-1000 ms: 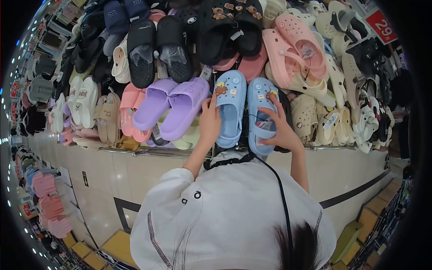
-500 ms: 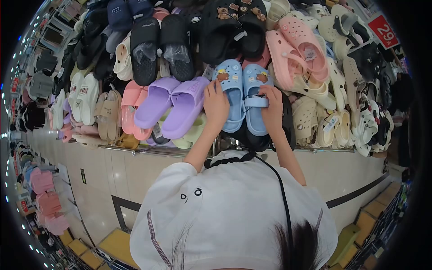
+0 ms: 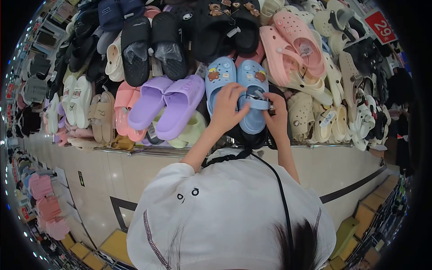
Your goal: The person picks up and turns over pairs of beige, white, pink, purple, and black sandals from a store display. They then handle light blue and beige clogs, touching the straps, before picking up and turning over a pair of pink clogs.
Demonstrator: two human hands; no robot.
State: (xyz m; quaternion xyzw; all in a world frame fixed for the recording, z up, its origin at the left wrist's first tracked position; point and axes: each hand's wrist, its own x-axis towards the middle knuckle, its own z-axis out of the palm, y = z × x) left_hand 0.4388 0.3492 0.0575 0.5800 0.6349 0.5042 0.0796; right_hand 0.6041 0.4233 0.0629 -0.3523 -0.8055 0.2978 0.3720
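Note:
A pair of light blue clogs with bear charms lies side by side on the heap, the left clog (image 3: 219,72) partly under my left hand (image 3: 228,108). That hand has its fingers apart, its thumb reaching to the strap of the right clog (image 3: 253,123). My right hand (image 3: 277,112) is at the outer side of this right clog, thumb and index finger closed on the end of its heel strap (image 3: 256,104). A thin dark cord joins the clogs near the strap. Purple slides (image 3: 180,110) rest just left of my left hand.
Black slides (image 3: 168,45), large black clogs (image 3: 213,36) and pink clogs (image 3: 299,42) are piled behind. Cream clogs (image 3: 326,121) lie to the right. A metal rail (image 3: 130,152) edges the display near me. A red price sign (image 3: 381,28) stands at the upper right.
My left hand has moved right, from the outer side of the left clog to across it, near the right clog's strap. My right hand stays at the strap, slightly lower on the clog.

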